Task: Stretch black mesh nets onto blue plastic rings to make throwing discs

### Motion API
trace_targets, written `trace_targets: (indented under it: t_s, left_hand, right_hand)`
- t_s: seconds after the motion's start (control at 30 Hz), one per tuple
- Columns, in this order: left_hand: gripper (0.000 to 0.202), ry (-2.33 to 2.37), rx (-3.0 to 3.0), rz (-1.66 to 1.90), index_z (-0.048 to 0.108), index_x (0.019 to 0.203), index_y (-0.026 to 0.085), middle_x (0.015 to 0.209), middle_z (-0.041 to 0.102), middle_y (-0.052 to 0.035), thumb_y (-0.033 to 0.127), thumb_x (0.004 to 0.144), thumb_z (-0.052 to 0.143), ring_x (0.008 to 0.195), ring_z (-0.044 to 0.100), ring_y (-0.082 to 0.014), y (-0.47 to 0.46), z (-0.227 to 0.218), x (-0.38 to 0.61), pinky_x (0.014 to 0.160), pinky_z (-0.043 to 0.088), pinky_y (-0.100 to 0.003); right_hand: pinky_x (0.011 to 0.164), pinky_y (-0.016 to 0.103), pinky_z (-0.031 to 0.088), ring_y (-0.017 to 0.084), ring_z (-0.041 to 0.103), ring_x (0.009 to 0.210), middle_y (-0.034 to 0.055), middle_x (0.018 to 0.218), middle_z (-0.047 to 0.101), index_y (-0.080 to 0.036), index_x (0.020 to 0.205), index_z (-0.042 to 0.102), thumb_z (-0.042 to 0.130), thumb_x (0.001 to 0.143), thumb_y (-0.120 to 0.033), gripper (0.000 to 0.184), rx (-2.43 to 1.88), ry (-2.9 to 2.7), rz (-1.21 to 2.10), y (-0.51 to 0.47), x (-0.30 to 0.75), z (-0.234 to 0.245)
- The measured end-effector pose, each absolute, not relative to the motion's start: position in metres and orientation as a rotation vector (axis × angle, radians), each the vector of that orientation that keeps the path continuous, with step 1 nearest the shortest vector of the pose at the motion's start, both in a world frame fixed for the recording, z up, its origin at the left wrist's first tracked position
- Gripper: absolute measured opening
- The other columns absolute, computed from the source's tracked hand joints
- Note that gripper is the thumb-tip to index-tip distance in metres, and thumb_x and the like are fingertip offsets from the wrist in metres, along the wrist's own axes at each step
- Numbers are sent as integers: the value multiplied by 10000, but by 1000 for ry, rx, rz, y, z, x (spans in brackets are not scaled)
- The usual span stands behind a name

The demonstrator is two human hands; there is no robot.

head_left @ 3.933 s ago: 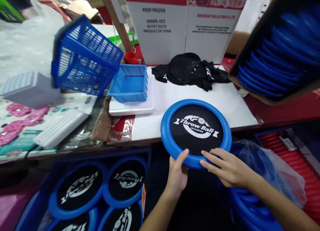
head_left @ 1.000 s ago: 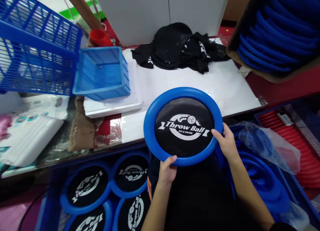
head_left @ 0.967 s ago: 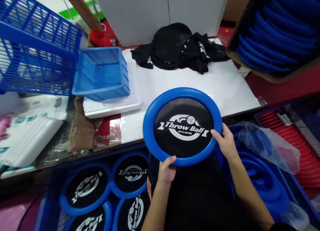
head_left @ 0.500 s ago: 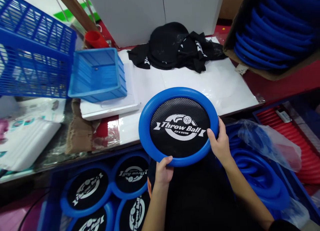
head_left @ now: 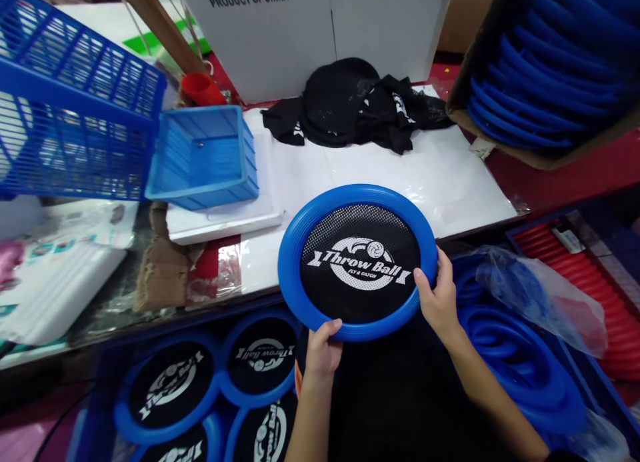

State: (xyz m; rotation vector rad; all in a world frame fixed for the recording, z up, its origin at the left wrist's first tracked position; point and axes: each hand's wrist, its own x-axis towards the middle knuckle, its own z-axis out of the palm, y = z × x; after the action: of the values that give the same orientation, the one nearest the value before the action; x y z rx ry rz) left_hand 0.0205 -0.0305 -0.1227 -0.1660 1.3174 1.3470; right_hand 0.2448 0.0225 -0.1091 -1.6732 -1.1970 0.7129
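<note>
Two-handed hold on a blue-rimmed "Throw Ball" disc [head_left: 360, 265], centre of the frame.

The left hand [head_left: 324, 349] grips the bottom of the rim [head_left: 290, 255], thumb on top; the right hand [head_left: 440, 299] grips its right side, thumb near the edge of the black mesh [head_left: 357, 305], fingers around the outer edge. The disc, print upward, overlaps the front of the white sheet [head_left: 310, 159] in this view; contact cannot be judged. A sound hold would probably load the firm rim rather than the mesh, with both grips level so that the mesh edge shows all round. Black printed fabric pieces [head_left: 340, 102] lie at upper centre; blue rings [head_left: 540, 95] fill a carton [head_left: 543, 161] at upper right; similar discs [head_left: 260, 362] lie at lower left.
</note>
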Motion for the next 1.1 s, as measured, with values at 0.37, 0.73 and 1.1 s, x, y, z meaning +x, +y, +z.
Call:
trace_targets:
  t_s: [0.37, 0.73, 1.1]
  left_hand:
    - [342, 1297, -156, 1350, 604, 600, 232, 562, 617, 56, 129, 388, 852, 722, 712, -228, -31, -125, 21, 764, 599, -361]
    - [441, 1295, -145, 1323, 723, 809, 232, 662, 693, 44, 129, 399, 848, 756, 733, -243, -31, -121, 18, 760, 601, -368]
    - [398, 1332, -52, 1227, 622, 624, 196, 580, 636, 55, 112, 348, 897, 562, 588, -124, -37, -133, 11, 597, 538, -258]
  right_hand:
    - [1282, 540, 395, 332, 560, 1461, 145, 1552, 612, -220, 1553, 516, 684, 966, -508, 675, -1631, -1195, 725, 27, 239, -102]
    - [1139, 479, 556, 304, 708, 1230, 61, 1262, 779, -262, 1316, 683, 788, 882, -567, 541, -1534, -905, 1061, 23, 246, -112]
    - [1001, 511, 659, 364, 780, 1153, 43, 1014, 859, -295, 1004, 785, 978, 589, -636, 571, -1353, -476, 1408, 31, 271, -102]
